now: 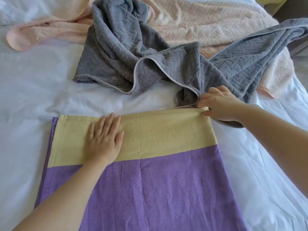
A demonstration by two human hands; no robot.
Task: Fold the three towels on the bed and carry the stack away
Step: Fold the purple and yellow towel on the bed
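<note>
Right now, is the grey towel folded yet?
No, the grey towel lies crumpled on the bed beyond the purple and yellow towel, partly over the pink towel.

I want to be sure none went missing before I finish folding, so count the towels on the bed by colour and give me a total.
purple and yellow towel: 1
grey towel: 1
pink towel: 1, partly under the grey one
total: 3
</note>
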